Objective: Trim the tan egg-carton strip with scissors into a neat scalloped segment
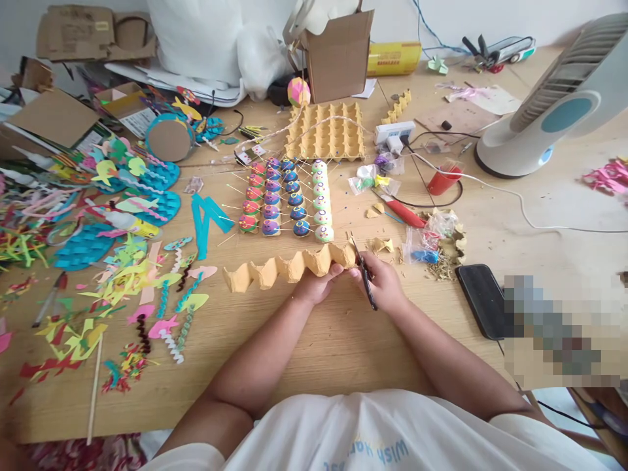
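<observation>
My left hand [316, 286] is closed on the right part of an egg carton strip [287, 268], a zigzag row of tan pulp cups held just above the table. My right hand [385, 284] grips black-handled scissors [366, 278], their blades pointing away from me at the strip's right end. Beyond the strip stand rows of painted carton cups in red, purple, blue and pale green [322, 199], several with thin sticks poking out. Cut carton scraps [383, 245] lie just past my right hand.
Paper fish and coloured cuttings [118, 275] cover the left side. An egg tray [324, 134] lies at the back, near a power strip [394, 133]. To the right are a red cup [444, 178], a black phone [481, 301] and a white fan [534, 104].
</observation>
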The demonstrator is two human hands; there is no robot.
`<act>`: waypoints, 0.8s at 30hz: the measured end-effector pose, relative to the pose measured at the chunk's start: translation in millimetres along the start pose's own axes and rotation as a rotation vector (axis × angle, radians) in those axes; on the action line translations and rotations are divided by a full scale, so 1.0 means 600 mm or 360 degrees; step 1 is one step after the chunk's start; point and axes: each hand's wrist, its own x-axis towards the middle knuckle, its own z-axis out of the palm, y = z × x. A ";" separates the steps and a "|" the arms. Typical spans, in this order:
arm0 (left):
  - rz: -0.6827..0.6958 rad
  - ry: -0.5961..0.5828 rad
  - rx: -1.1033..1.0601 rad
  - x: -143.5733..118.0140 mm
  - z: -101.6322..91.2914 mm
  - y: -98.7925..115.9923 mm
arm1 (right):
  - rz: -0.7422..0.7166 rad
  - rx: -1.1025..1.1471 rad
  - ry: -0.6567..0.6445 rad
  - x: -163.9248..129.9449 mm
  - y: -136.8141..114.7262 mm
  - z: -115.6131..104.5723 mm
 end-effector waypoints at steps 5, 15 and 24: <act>0.0030 -0.0032 0.0052 -0.001 0.002 0.003 | 0.0031 -0.0046 0.0043 -0.003 -0.004 0.002; 0.0040 -0.0077 0.0058 -0.004 0.002 0.000 | 0.0066 0.0033 0.0066 -0.007 -0.004 0.010; 0.0002 -0.0049 0.0030 -0.003 0.006 0.003 | 0.0072 0.0084 0.0056 -0.007 -0.002 0.012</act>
